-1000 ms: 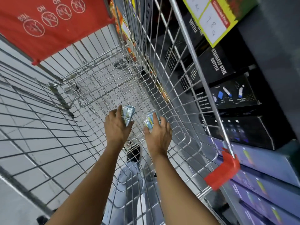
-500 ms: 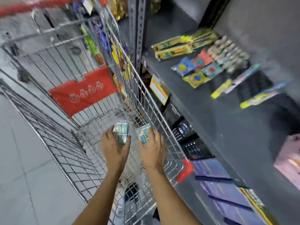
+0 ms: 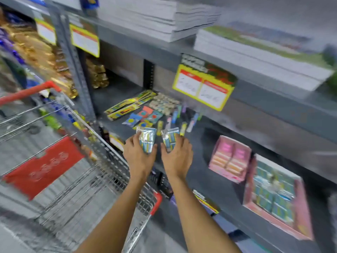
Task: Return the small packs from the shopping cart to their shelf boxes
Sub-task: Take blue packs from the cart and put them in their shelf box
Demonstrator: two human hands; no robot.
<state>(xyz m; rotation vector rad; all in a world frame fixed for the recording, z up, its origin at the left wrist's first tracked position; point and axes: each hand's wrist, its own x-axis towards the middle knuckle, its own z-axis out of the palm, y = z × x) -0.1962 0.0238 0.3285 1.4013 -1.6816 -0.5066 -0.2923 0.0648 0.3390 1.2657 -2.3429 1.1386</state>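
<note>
Each hand holds a small pack over the grey shelf [image 3: 209, 172] edge: the left hand [image 3: 138, 156] has its grip closed on one pack [image 3: 147, 141], the right hand [image 3: 177, 157] on another pack [image 3: 169, 138]. The shopping cart [image 3: 87, 189] stands to the left, and the pink shelf boxes [image 3: 230, 157] sit well off to the right.

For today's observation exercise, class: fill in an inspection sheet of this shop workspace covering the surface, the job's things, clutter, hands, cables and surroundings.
Surface: grey shelf, partly bare.
Job's things: one small pack in the left hand, another small pack in the right; pink box and larger pink box stand to the right on the shelf.
Clutter: loose stationery packets further back.
Hands: left hand and right hand each grip a pack above the shelf edge.
Cables: nothing seen.
Surroundings: shopping cart at left; price sign; stacked books above.
</note>
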